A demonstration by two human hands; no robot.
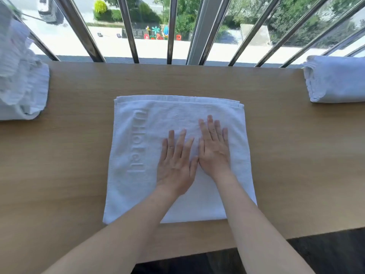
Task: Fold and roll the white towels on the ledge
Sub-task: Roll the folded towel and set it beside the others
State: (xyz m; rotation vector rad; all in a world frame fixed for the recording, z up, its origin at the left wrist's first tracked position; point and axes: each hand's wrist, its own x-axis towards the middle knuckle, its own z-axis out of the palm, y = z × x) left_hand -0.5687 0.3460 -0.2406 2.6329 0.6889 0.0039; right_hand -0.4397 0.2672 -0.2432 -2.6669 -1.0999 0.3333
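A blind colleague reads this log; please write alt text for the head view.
The left hand and right hand press flat on a folded white towel on the wooden ledge. At far left lie crumpled towels, at far right a rolled towel, window bars beyond.

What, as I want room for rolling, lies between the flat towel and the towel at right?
Head view: only bare wooden ledge between flat towel and right towel.

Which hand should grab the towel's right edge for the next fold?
Right. The right hand lies flat nearer the towel's right edge; the left hand rests mid-towel and could pin it.
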